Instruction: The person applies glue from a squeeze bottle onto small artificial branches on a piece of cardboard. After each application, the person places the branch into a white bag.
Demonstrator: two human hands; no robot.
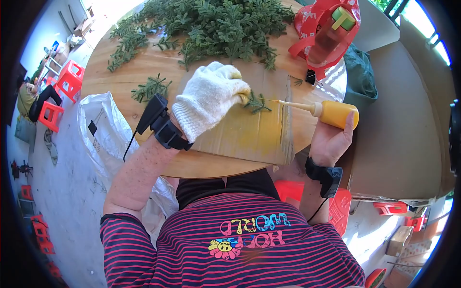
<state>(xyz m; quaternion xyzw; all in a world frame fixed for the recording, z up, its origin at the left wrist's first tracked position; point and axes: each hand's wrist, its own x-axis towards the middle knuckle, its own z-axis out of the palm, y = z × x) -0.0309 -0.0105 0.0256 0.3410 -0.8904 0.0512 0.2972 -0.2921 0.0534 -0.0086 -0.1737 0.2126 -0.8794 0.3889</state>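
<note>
My left hand [216, 95], in a white knitted glove with yellow-stained fingertips, pinches a small green artificial fir sprig [258, 104] over a sheet of cardboard [248, 138]. In my bare right hand [333, 138] lies a squeeze bottle of yellow liquid [338, 114], tilted on its side. Its long thin nozzle points left, with the tip close to the sprig; whether they touch I cannot tell. Another sprig [150, 88] rests on the round wooden table left of the glove. Yellow smears mark the cardboard.
A heap of fir sprigs [223, 28] covers the table's far side. Back right stand a red bag [306, 32] with a green-lidded bottle [333, 34] and a black binder clip [310, 76]. A white plastic sack [104, 133] hangs at the left edge; a large cardboard box [396, 126] stands right.
</note>
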